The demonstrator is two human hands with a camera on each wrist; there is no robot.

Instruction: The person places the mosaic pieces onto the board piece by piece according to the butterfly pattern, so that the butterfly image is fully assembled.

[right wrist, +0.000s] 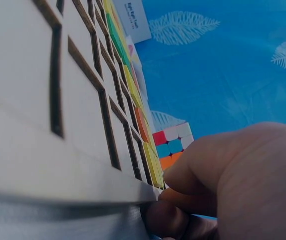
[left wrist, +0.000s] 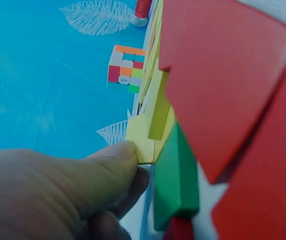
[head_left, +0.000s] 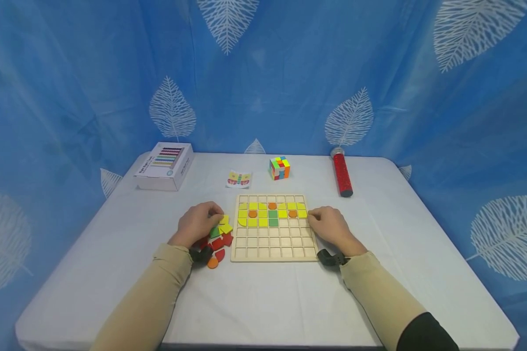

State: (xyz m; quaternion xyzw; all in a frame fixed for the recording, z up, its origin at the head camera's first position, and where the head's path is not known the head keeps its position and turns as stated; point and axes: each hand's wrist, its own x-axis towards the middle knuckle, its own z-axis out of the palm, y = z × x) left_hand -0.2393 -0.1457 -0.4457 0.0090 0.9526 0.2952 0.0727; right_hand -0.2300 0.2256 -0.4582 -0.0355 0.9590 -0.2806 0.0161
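A wooden grid board (head_left: 274, 248) lies in the middle of the white table. Yellow, orange and green tiles fill parts of its upper rows, among them a green tile (head_left: 273, 222). Left of the board, my left hand (head_left: 197, 225) pinches a yellow tile (left wrist: 142, 140) between thumb and fingers at a loose pile. Close by in that pile lie a green tile (left wrist: 168, 180) and red tiles (left wrist: 227, 60). My right hand (head_left: 331, 225) holds the board's right edge with thumb and curled fingers, beside a yellow tile (right wrist: 152, 165). The undersides of those fingers are hidden.
Behind the board are a small picture card (head_left: 239, 179) and a colour cube (head_left: 279, 168). A white box (head_left: 164, 166) stands at the back left. The red tube (head_left: 342, 174) lies at the back right. An orange disc (head_left: 212, 263) sits at the pile's front.
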